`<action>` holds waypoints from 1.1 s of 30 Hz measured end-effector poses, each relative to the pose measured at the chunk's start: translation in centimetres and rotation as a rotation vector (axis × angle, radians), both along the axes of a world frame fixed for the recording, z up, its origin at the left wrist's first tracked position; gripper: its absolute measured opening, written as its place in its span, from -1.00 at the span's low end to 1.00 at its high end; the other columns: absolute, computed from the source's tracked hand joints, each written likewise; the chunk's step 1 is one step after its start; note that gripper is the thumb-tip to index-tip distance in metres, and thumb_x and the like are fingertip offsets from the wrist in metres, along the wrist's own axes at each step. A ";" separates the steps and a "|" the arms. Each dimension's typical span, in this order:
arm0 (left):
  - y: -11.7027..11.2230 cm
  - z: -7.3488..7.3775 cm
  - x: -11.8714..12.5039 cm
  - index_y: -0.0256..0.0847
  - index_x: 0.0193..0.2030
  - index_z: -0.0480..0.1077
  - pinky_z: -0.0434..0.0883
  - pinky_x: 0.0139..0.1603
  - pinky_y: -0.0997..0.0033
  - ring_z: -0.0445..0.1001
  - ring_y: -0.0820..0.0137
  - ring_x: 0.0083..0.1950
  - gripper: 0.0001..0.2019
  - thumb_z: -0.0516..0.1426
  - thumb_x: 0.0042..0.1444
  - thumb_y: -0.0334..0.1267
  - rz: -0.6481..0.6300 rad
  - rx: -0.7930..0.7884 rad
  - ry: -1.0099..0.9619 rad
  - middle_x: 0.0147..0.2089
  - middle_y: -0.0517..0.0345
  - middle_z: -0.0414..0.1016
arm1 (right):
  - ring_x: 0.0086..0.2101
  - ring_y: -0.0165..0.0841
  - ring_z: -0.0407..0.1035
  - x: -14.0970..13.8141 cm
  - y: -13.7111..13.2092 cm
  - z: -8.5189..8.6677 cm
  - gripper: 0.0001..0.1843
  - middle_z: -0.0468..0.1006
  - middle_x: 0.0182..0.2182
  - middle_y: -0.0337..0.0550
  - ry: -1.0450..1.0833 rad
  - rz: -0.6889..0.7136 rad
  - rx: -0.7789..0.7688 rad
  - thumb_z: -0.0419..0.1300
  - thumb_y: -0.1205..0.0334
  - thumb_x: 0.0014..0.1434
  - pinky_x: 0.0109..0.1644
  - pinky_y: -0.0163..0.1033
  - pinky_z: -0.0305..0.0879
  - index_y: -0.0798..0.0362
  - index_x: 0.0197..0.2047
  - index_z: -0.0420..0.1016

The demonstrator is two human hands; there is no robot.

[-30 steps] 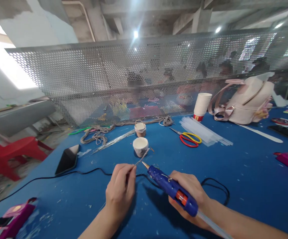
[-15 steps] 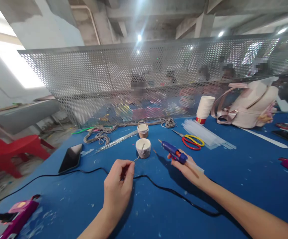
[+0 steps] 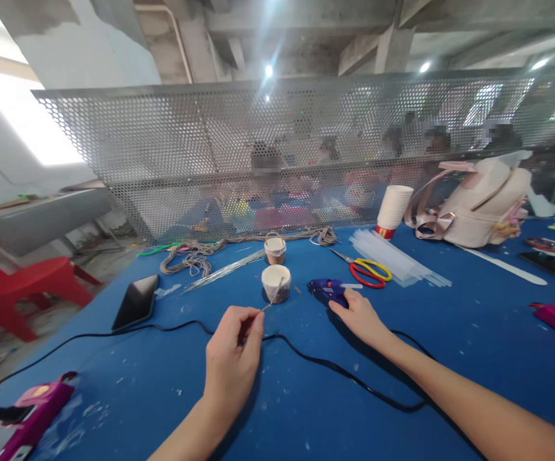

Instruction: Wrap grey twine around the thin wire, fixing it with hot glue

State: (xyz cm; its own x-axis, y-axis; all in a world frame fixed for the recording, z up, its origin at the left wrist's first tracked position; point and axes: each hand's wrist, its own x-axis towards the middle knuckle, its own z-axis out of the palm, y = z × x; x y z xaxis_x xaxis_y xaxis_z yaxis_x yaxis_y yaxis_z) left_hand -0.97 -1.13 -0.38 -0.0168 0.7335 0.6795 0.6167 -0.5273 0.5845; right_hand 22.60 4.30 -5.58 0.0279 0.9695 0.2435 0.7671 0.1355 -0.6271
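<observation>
On a blue table (image 3: 450, 333), right of a black phone (image 3: 136, 301), the left hand (image 3: 233, 358) pinches a thin wire (image 3: 271, 301) reaching a small white cup (image 3: 276, 283), while the right hand (image 3: 361, 317) touches a blue glue gun (image 3: 328, 290) lying flat beside that cup (whether the fingers actually grip it is unclear).

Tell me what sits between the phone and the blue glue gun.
A small white cup, shown in the head view; the left hand holds a wire toward it.
</observation>
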 end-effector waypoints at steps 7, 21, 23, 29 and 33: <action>-0.1 -0.1 -0.1 -0.18 -0.37 0.36 0.30 -0.50 0.53 0.30 0.50 -0.52 -0.91 0.08 0.15 -0.30 -0.001 -0.007 -0.012 -0.48 0.27 0.37 | -0.19 -0.09 0.41 2.0 -2.5 2.8 -0.71 0.53 -0.21 0.07 -0.227 -0.026 -0.057 0.14 0.11 0.06 -0.16 -0.09 0.22 0.10 -0.20 0.46; -0.6 -0.1 0.9 -0.17 -0.43 0.38 0.32 -0.47 0.49 0.35 0.44 -0.49 -0.83 0.09 0.12 -0.17 -0.075 -0.244 -0.167 -0.51 0.24 0.39 | -0.55 -0.50 0.20 -7.8 -6.2 5.1 -0.91 0.36 -0.60 -0.33 0.664 0.429 -0.273 0.16 0.27 0.06 -0.45 -0.37 0.15 0.11 -0.40 0.43; -0.6 -0.1 1.0 -0.17 -0.44 0.38 0.31 -0.51 0.50 0.35 0.45 -0.51 -0.82 0.10 0.10 -0.15 -0.085 -0.321 -0.233 -0.51 0.24 0.40 | -0.56 -0.50 0.21 -8.8 -5.5 4.0 -0.85 0.35 -0.61 -0.33 0.800 0.389 -0.313 0.21 0.19 0.03 -0.45 -0.36 0.15 0.11 -0.36 0.43; -0.8 0.1 1.5 -0.17 -0.43 0.38 0.17 -0.68 0.53 0.22 0.51 -0.67 -0.82 0.15 0.03 -0.11 -0.112 -0.490 -0.366 -0.65 0.35 0.30 | -0.54 -0.49 0.18 -10.2 -5.7 3.4 -0.81 0.40 -0.57 -0.31 1.035 0.363 -0.329 0.29 0.16 -0.08 -0.41 -0.34 0.12 0.11 -0.45 0.47; -1.1 0.5 1.8 -0.18 -0.44 0.38 0.17 -0.69 0.53 0.23 0.50 -0.67 -0.81 0.16 0.01 -0.10 -0.116 -0.532 -0.385 -0.66 0.34 0.29 | -0.53 -0.48 0.19 -10.5 -5.8 3.6 -0.75 0.41 -0.59 -0.30 1.170 0.331 -0.399 0.33 0.11 -0.15 -0.39 -0.32 0.11 0.11 -0.54 0.44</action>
State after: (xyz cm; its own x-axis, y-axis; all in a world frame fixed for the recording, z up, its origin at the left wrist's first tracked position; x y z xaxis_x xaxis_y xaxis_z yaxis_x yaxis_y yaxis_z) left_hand 0.88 -2.22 0.15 -0.0864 0.9788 0.1857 0.2684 -0.1566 0.9505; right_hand 12.11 -1.54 -2.02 -0.2284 0.9710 -0.0707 -0.3012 -0.1395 -0.9433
